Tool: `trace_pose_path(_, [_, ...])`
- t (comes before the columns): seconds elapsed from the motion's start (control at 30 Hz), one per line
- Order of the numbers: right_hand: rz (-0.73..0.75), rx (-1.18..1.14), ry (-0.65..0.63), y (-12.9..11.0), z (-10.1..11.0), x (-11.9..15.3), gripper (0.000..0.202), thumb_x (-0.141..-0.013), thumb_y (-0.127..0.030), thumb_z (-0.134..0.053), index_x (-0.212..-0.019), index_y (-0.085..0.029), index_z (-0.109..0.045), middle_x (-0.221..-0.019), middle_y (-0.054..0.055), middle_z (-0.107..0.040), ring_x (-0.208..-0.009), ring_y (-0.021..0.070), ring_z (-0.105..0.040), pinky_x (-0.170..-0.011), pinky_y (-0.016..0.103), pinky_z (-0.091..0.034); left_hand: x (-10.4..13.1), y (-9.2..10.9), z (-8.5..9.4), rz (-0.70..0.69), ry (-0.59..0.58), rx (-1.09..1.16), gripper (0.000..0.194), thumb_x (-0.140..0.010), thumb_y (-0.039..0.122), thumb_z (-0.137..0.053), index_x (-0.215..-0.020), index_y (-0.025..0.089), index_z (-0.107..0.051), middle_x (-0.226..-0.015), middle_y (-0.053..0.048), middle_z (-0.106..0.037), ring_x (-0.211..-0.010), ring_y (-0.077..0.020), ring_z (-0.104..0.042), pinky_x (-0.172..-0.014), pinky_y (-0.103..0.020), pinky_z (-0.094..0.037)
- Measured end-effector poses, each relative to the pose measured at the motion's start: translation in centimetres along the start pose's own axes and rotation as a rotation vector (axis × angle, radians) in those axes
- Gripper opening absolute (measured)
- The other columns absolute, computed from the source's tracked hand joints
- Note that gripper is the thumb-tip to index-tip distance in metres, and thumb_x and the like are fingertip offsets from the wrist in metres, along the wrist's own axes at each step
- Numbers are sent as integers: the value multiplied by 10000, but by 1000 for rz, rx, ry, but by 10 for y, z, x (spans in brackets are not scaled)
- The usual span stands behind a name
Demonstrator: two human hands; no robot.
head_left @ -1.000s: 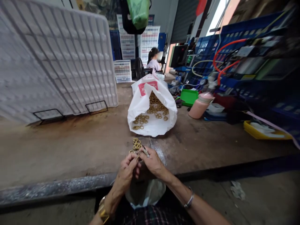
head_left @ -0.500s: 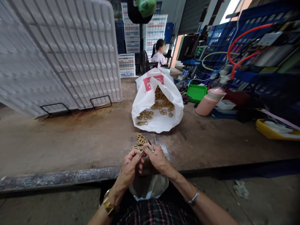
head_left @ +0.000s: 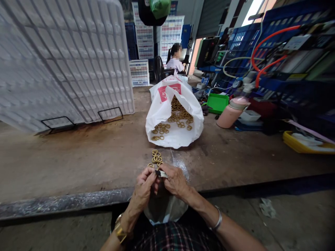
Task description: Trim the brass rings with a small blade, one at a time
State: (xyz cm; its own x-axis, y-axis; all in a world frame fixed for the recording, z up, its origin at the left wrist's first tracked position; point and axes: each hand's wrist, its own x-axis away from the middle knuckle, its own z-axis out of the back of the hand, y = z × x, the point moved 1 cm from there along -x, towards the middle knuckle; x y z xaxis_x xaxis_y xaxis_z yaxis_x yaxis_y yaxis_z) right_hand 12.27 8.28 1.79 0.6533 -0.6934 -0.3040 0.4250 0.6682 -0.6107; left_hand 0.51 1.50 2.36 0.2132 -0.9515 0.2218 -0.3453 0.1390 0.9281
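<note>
My left hand (head_left: 144, 183) is closed in a pinch over the table's front edge. The brass-coloured ring at its fingertips is largely hidden by fingers and tool. Close against it, my right hand (head_left: 176, 180) grips a small knife (head_left: 161, 173) with a pale handle; its dark blade points left at the left fingertips. Just beyond both hands lies a small pile of brass-coloured rings (head_left: 156, 158) on the table. Behind that, a white plastic bag (head_left: 174, 137) lies with its mouth facing me and many more rings inside.
White moulded trays (head_left: 104, 62) stand on edge at the left by black wire stands (head_left: 59, 123). To the right are a pink bottle (head_left: 230, 115), a green tray (head_left: 217, 103) and a yellow tray (head_left: 300, 144). A person (head_left: 176, 62) sits beyond the table (head_left: 78, 164).
The knife in my right hand has turned from pointing up and away to lying nearly level, blade toward the left fingertips. My left hand keeps its pinch. The view has shifted slightly.
</note>
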Motion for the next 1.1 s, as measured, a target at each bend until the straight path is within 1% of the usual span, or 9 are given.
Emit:
trace_pose_path(0.13, [-5, 6, -11, 1, 1, -1, 314, -682, -30, -409, -893, -188, -581, -779, 24, -624, -686, 141, -542, -601, 223, -346, 0, 0, -1, -28, 26, -54, 367, -721, 510, -599, -684, 169, -468, -548, 50, -509, -393, -42, -404, -370, -161, -348])
trace_pose_path(0.23, [-15, -2, -35, 1, 1, -1, 274, -704, -51, -418, -874, -191, -581, -763, 20, -625, -680, 139, -543, -593, 220, -337, 0, 1, -2, -46, 30, -83, 370, -722, 517, -591, -682, 171, -467, -538, 53, -498, -395, -46, -404, -380, -166, -356])
trace_pose_path(0.43, [-61, -21, -189, 2, 3, -4, 174, -763, -147, -442, -869, -198, -570, -736, 12, -632, -648, 140, -554, -568, 217, -318, 6, 9, -3, -72, 46, -178, 374, -721, 526, -586, -661, 178, -463, -508, 59, -484, -381, -52, -404, -382, -172, -338])
trace_pose_path(0.5, [-110, 63, -212, 6, 5, -6, 221, -737, -132, -443, -912, -193, -564, -746, 20, -631, -657, 147, -552, -575, 224, -310, 13, 9, -3, -64, 11, -174, 357, -747, 508, -568, -654, 179, -466, -501, 58, -481, -382, -54, -408, -392, -176, -344])
trace_pose_path(0.57, [-175, 166, -213, 11, 7, -8, 278, -703, -94, -426, -931, -182, -558, -748, 30, -627, -650, 149, -542, -581, 234, -300, 21, 7, -4, -36, -73, -135, 324, -773, 472, -558, -666, 177, -476, -527, 48, -505, -402, -60, -434, -413, -183, -367])
trace_pose_path(0.63, [-222, 230, -184, 15, 10, -11, 297, -693, -75, -403, -928, -174, -555, -767, 42, -628, -660, 151, -537, -595, 243, -300, 27, 2, -6, 15, -159, -50, 289, -793, 435, -551, -685, 174, -490, -554, 36, -530, -418, -66, -455, -427, -192, -389])
trace_pose_path(0.7, [-236, 242, -149, 17, 11, -15, 310, -694, -69, -386, -937, -168, -550, -800, 52, -630, -695, 156, -539, -622, 247, -313, 30, -2, -6, 67, -176, 69, 275, -802, 413, -547, -690, 165, -511, -560, 25, -539, -428, -70, -461, -431, -196, -400])
trace_pose_path(0.93, [-174, 214, -175, 1, -4, -21, 292, -737, -101, -425, -981, -195, -557, -948, 54, -614, -841, 180, -549, -700, 268, -360, 27, -3, 19, 133, 91, 365, 220, -701, 334, -671, -716, 146, -557, -708, -29, -617, -569, -103, -539, -446, -190, -401])
trace_pose_path(1.1, [-133, 302, -208, -15, -18, -21, 289, -747, -190, -481, -1028, -217, -542, -1061, 67, -568, -840, 217, -560, -687, 328, -390, 26, -3, 45, 228, 225, 466, 378, -547, 303, -772, -869, 225, -589, -697, 1, -639, -577, -116, -566, -486, -202, -413])
